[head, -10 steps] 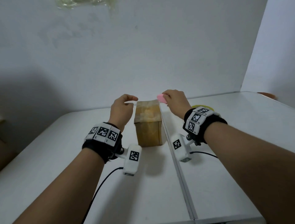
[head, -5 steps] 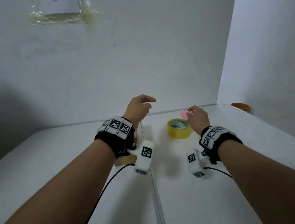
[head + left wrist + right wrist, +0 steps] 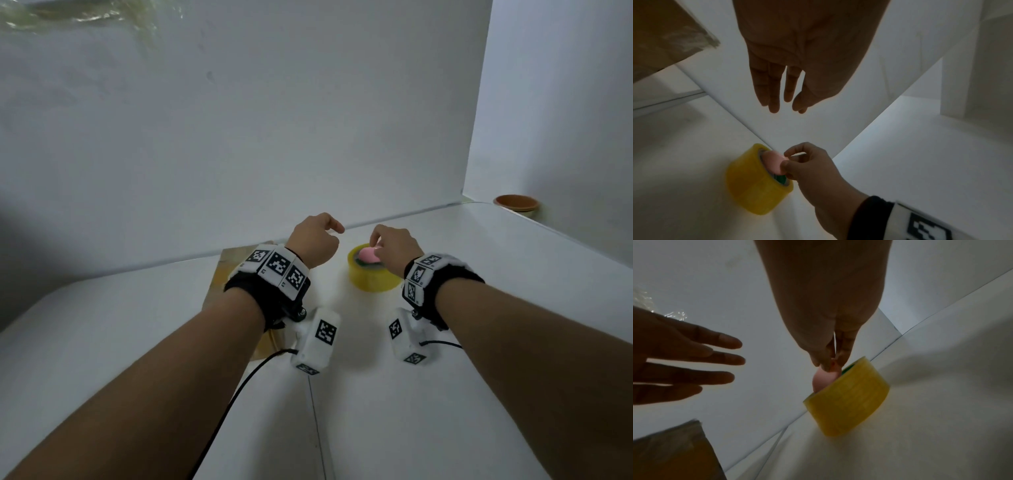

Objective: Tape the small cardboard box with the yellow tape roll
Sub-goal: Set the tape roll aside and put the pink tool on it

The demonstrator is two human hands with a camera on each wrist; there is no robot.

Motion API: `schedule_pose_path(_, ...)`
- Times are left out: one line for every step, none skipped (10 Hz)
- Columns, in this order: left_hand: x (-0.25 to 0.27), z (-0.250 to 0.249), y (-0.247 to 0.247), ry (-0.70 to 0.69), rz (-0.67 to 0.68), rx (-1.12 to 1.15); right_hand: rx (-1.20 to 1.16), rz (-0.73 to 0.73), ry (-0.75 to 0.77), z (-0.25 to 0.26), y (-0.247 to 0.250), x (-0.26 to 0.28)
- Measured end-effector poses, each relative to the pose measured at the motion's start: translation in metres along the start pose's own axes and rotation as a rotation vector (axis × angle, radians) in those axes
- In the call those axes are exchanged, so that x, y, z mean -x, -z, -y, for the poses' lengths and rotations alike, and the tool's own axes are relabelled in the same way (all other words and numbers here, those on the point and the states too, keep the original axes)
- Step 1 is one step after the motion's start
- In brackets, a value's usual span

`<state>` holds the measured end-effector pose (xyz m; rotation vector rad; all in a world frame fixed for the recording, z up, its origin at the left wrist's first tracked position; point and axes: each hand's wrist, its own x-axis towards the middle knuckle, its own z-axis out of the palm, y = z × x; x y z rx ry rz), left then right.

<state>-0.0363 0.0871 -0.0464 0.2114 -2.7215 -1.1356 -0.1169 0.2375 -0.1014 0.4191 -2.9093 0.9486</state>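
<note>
So the yellow tape roll [image 3: 373, 274] is lying flat on the white desk [image 3: 445, 394], toward the back edge and not far from the back right corner. The right hand [image 3: 394, 248] is right above it, pinching a small pink object [image 3: 368, 255] between thumb and fingertips, and that pink thing sits at the roll's centre hole, partly down inside it going by the right wrist view. Can't tell what the pink thing actually is.

The left hand [image 3: 313, 245] is in the air just to the left of the roll, fingers spread loose and straight-ish, holding nothing. The small cardboard box [image 3: 226, 274] is on the desk under the left wrist and mostly hidden by it, a bit left of the roll, not touching it. There's also a brown bowl [image 3: 515, 204] way over in the back right corner.
</note>
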Motion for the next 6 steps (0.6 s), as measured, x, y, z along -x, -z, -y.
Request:
schedule_pose_path(-0.004, 0.003, -0.003, 0.026, 0.01, -0.014, 0.094, 0.065, 0.016, 0.0, -0.006, -0.002)
schedule_pose_path(-0.006, 0.006, -0.005, 0.045, 0.019, -0.015, 0.16, 0.074, 0.029, -0.004, -0.012, -0.006)
schedule_pose_path(-0.006, 0.008, -0.006, 0.04, 0.028, -0.013, 0.231, 0.052, 0.039, -0.008, -0.019, -0.009)
schedule_pose_path(-0.005, 0.009, -0.006, 0.049, 0.036, -0.003, 0.308, 0.043, 0.025, -0.005, -0.018, -0.007)
schedule_pose_path(-0.006, 0.013, -0.005, 0.048, 0.037, 0.018, 0.306, 0.041, -0.016, -0.007, -0.022, -0.01)
schedule_pose_path(-0.006, 0.014, -0.005, 0.038, 0.027, 0.019, 0.249, 0.003, -0.048, -0.009, -0.024, -0.009)
